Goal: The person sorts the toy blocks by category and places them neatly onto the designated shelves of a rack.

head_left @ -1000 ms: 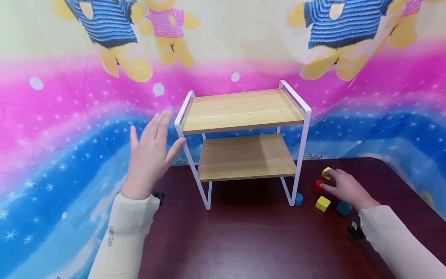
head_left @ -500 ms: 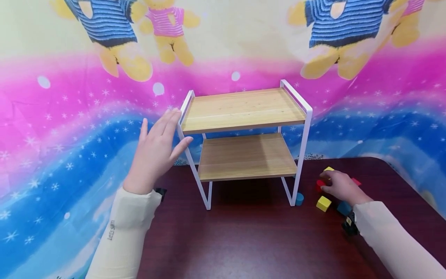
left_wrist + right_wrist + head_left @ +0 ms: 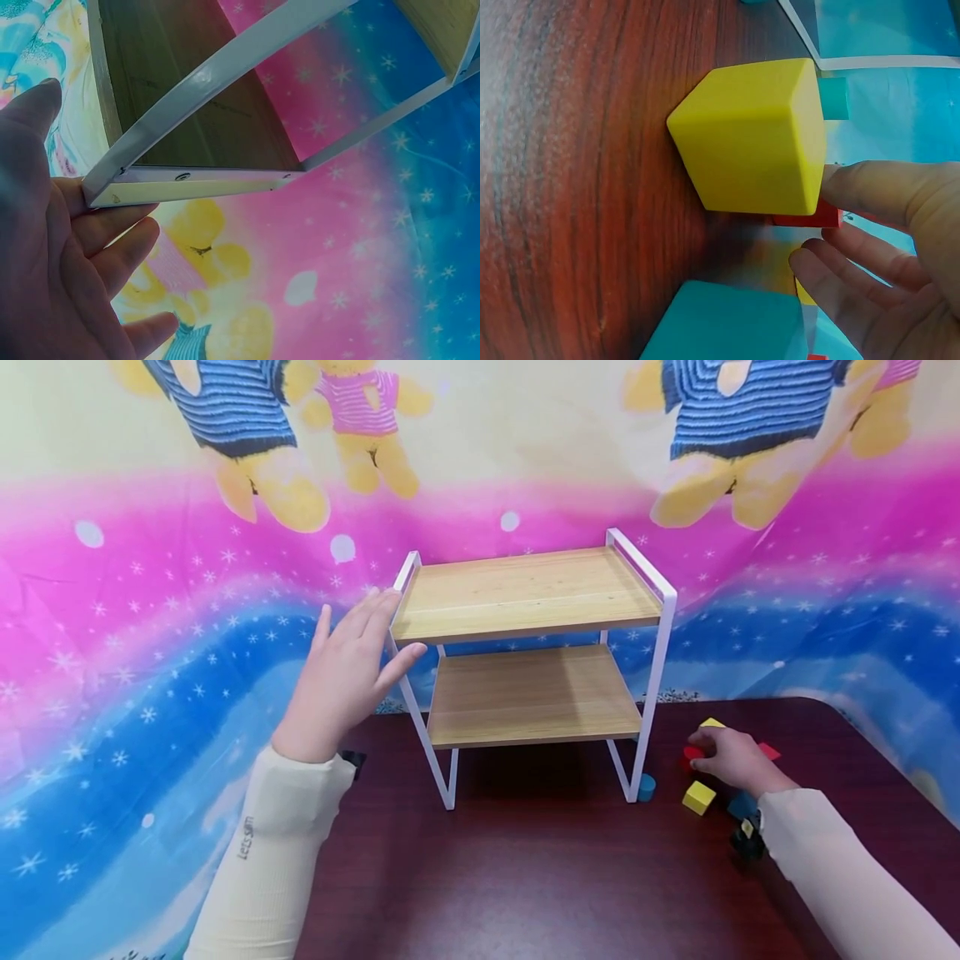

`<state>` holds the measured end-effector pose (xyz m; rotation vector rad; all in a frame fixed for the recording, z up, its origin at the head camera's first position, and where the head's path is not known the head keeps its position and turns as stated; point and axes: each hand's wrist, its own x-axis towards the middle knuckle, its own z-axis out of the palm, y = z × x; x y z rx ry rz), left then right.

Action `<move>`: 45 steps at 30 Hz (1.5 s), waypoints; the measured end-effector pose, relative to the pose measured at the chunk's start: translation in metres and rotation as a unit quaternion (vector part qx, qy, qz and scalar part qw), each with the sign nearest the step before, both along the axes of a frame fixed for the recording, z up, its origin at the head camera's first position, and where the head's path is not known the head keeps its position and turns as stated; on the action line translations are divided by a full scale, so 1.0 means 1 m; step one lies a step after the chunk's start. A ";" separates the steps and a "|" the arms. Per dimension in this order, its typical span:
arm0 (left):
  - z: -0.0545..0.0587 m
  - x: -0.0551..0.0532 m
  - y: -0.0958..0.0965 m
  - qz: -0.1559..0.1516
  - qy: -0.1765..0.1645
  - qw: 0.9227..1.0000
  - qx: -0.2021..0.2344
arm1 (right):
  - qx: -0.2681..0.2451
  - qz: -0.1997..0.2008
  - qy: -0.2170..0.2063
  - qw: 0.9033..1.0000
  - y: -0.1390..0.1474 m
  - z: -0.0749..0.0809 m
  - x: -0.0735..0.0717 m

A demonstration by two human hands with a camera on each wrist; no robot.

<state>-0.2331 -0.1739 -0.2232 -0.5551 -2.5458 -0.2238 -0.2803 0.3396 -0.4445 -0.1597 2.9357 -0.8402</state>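
My left hand (image 3: 337, 672) is spread beside the white-framed wooden shelf (image 3: 536, 697). In the left wrist view, its fingertips touch the upper corner of the white frame (image 3: 202, 86), the thumb standing apart. At the table's right, my right hand (image 3: 738, 762) has thumb and fingers curled around a small red block (image 3: 691, 757); the block is partly hidden. Nearer the camera lies a yellow block (image 3: 698, 797), large in the right wrist view. A dark blue block (image 3: 742, 805) sits by the right wrist, and another yellow block (image 3: 712, 723) shows behind the fingers.
A blue cylinder (image 3: 646, 787) stands by the shelf's right front foot. Another red piece (image 3: 769, 751) lies beyond the right hand. Behind the dark red table (image 3: 525, 877) hangs a printed cloth (image 3: 510, 485) with bears.
My left hand has shifted right to the shelf frame. The right hand has drawn back slightly from the far yellow block, its fingers now more curled at the red block.
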 end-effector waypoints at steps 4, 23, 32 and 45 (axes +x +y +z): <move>0.002 -0.001 0.001 0.005 -0.009 1.000 0.000 | -0.006 0.001 -0.003 1.000 -0.001 0.000 -0.001; 0.000 -0.003 0.002 0.000 -0.009 1.000 0.012 | -0.026 -0.013 -0.021 0.999 0.002 -0.009 -0.008; -0.002 -0.004 0.003 -0.002 -0.002 1.000 0.013 | -0.030 -0.010 -0.019 0.999 0.004 -0.009 -0.006; 0.001 -0.002 0.002 -0.002 -0.016 1.000 0.006 | -0.021 -0.004 -0.008 1.000 0.004 -0.009 -0.003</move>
